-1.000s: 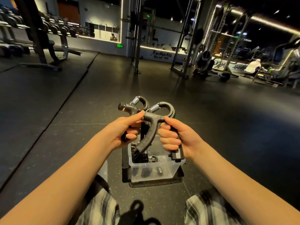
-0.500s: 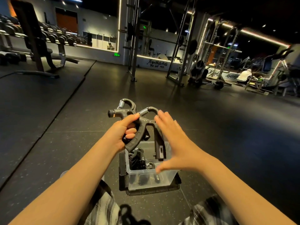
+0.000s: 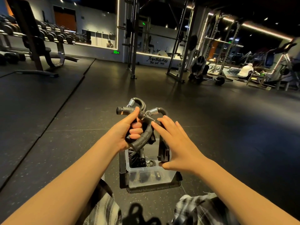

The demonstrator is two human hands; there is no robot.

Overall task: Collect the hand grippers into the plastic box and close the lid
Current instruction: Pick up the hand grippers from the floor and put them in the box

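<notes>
Over the clear, thin-walled plastic box (image 3: 151, 177) on the speckled rubber floor (image 3: 211, 127), the left hand (image 3: 128, 132) has its fingers curled tight round a black hand gripper (image 3: 128, 109), thumb laid along the knurled bar beside the coiled steel spring. A second gripper (image 3: 142, 140) crosses just right of it, its ribbed, curved handle against those knuckles. The right hand (image 3: 177, 143) lies flat on the straight handle, fingers spread and unbent, thumb at the handle's lower end (touching, not clasping). More dark grippers (image 3: 138, 159) sit heaped inside the box, which rests on a black slab (image 3: 154, 189).
</notes>
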